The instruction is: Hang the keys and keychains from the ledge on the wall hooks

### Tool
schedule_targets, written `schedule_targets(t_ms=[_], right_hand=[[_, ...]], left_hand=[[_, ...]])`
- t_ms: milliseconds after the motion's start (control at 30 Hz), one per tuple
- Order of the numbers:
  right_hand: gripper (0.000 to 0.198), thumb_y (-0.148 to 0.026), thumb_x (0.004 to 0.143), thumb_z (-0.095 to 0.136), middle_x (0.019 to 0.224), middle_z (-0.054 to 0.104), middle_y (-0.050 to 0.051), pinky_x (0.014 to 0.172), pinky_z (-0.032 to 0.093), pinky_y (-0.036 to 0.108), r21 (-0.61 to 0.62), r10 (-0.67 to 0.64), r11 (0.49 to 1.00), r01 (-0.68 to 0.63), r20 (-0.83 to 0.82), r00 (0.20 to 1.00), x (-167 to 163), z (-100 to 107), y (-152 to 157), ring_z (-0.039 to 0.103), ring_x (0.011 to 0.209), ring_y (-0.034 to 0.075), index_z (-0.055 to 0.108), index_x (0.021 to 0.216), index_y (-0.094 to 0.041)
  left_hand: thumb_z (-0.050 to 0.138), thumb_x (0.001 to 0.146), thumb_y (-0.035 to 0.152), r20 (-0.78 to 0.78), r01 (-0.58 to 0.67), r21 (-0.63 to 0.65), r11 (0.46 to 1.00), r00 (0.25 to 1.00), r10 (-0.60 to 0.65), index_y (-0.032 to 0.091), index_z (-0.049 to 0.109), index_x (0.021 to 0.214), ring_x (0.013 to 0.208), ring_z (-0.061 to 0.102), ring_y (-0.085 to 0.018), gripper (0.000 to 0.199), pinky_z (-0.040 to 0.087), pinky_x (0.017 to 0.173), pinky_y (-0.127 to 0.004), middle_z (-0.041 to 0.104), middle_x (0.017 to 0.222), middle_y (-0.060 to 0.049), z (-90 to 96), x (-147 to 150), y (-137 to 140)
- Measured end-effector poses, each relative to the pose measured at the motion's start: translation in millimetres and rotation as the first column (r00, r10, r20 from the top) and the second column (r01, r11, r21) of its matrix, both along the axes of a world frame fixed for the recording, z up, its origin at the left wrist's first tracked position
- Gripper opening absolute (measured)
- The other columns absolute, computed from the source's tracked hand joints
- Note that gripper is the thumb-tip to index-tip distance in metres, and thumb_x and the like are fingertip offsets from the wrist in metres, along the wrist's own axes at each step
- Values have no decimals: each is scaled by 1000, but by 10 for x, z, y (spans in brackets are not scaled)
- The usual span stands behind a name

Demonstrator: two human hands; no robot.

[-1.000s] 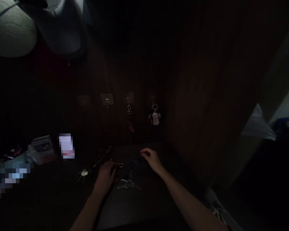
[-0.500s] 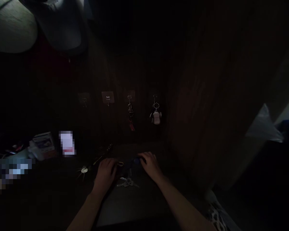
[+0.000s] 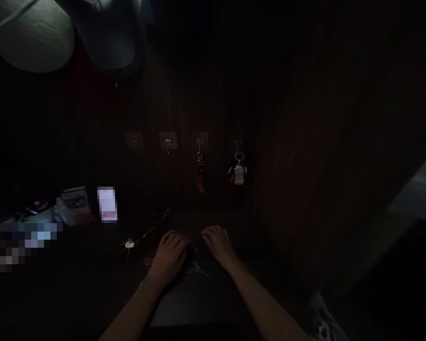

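Close together over the dark surface, my left hand [image 3: 171, 255] and my right hand [image 3: 220, 247] both have their fingers curled inward. Between them is a small dark-blue keychain [image 3: 198, 240], its shape unclear in the dim light. My right fingertips grip its right side; my left fingers close in at its left, their tips hidden. A bunch of silver keys [image 3: 196, 269] lies just below, partly covered by my left hand. Left of that hand rests another bunch of keys [image 3: 128, 244], near a thin dark strap [image 3: 156, 225]. A small brown item [image 3: 148, 261] shows beside my left wrist.
Hooks line the dark back panel, two bare, including this hook [image 3: 168, 143]. A keychain with a red tag [image 3: 200, 185] and a pale fob [image 3: 239, 174] hang from the others. Boxes [image 3: 76, 203] stand left; caps [image 3: 39, 42] hang upper left.
My left hand has moved right, up to the blue keychain, and now covers part of the keys. The brown item beside it has come into sight. The view has shifted slightly.
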State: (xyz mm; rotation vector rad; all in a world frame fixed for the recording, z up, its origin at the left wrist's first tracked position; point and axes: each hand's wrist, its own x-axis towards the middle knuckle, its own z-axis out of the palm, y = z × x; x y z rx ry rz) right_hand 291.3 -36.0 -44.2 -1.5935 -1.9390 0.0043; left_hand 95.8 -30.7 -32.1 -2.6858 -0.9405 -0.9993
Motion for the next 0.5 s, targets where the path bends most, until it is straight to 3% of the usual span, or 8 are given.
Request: schedule_targets(t_ms=[100,267,500], right_hand=[[17,-20,86,47,93,66,4,80,35,35,10,0,1000,0,17,1000,4,24,-29,53,94,20,63,86,-24],[16,-17,81,51,99,64,4,84,33,37,-5,36,999,-36,10,999,27,44,-104,51,98,21,61,92,-24],[11,-16,80,51,91,64,3,80,36,36,4,26,1000,-26,5,1000,58,62,-132,53,93,21,59,80,-23]], left_hand=[[42,81,9,3,2,-20,1000,1000,-2,23,58,99,95,56,-18,28,35,97,-43,65,96,-3,13,1,-10],[41,81,9,-2,5,-41,999,1000,-5,23,58,98,95,55,-19,28,37,94,-42,64,94,-3,18,5,-17],[41,80,7,-3,10,-47,999,1000,-11,23,59,100,94,55,-18,31,38,93,-42,64,92,-4,-31,14,7]])
